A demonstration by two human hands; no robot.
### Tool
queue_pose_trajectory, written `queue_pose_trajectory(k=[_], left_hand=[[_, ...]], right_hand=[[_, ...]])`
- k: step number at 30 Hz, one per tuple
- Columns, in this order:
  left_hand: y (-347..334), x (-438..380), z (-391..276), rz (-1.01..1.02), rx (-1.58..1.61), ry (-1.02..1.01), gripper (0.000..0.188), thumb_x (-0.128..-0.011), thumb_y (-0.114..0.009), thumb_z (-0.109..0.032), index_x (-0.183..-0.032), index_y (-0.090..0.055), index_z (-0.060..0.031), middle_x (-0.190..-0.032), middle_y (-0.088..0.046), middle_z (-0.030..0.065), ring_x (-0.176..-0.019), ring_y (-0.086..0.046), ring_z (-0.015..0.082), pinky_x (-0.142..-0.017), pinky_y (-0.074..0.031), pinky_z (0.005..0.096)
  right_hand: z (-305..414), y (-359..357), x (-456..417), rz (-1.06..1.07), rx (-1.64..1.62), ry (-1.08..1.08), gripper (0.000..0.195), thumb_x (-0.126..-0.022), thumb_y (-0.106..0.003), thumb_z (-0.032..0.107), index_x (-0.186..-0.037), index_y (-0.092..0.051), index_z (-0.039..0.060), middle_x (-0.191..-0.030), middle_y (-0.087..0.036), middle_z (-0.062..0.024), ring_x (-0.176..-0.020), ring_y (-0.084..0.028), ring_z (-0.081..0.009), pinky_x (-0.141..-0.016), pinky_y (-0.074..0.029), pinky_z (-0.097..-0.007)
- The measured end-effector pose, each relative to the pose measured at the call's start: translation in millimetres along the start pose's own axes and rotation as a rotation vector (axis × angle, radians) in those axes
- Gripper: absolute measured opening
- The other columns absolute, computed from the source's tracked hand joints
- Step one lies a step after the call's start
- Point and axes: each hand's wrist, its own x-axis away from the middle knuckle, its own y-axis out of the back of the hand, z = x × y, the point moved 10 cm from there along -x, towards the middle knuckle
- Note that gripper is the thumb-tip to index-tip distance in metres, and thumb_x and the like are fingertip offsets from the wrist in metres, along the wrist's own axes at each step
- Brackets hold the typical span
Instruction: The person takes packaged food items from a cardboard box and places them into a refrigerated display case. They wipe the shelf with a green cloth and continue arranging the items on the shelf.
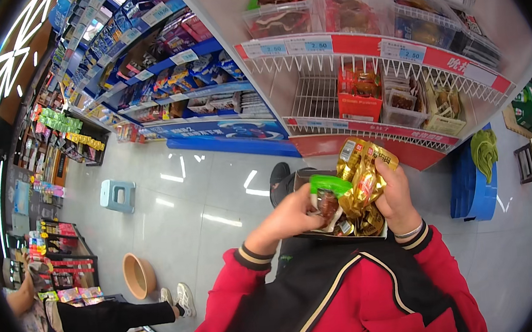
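My left hand [291,215] grips a green-topped snack packet [328,203] with a brown food item showing through its front. In my right hand [396,199] are several shiny gold foil packets [364,171], bunched together and bearing writing. Both hands are over an open cardboard box [301,178] close to my body. More gold packets [370,223] lie inside the box, partly hidden by my hands and the held packets.
A white wire-shelf rack [314,93] with plastic bins of packaged food stands in front. Left of it is a blue snack shelf [225,130]. A light-blue stool [118,196] and an orange tub [139,275] stand on the floor. Another person [103,317] is at the left; blue crates [472,195] stand right.
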Motion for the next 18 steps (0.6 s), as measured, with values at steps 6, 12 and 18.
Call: queue_pose_trajectory(k=[6,12,18], left_hand=[[53.4,12.0,-39.9,-0.142,0.511,-0.196,0.046,-0.075,-0.063,-0.004,-0.118,-0.048,0.0045,-0.096,-0.061,0.0165,-0.072,-0.062,0.0223,-0.064,-0.055,0.0378],[70.4,-2.5,-84.1,-0.246,0.563,-0.362,0.039,-0.079,-0.062,-0.001,-0.116,-0.05,0.0045,-0.102,-0.06,0.0144,-0.089,-0.063,0.024,-0.069,-0.058,0.0377],[99.8,-32.9,-229.4,-0.508,-0.314,-0.892,0.042,-0.076,-0.06,0.006,-0.117,-0.052,0.0011,-0.1,-0.06,0.0071,-0.09,-0.058,0.0147,-0.075,-0.047,0.0256]], right_hand=[[3.4,4.2,2.3,-0.018,-0.072,-0.029,0.032,-0.093,-0.043,0.011,-0.121,-0.045,-0.004,-0.113,-0.056,-0.0149,-0.102,-0.057,-0.0251,-0.088,-0.047,-0.0381],[-0.4,-2.1,6.0,0.009,-0.023,-0.037,0.032,-0.092,-0.043,0.009,-0.121,-0.046,-0.0042,-0.113,-0.057,-0.0145,-0.102,-0.057,-0.0243,-0.088,-0.047,-0.037],[-4.4,-6.2,4.4,0.044,0.001,-0.081,0.03,-0.091,-0.044,0.008,-0.118,-0.047,-0.0052,-0.111,-0.058,-0.0145,-0.1,-0.058,-0.0241,-0.088,-0.047,-0.0369]])
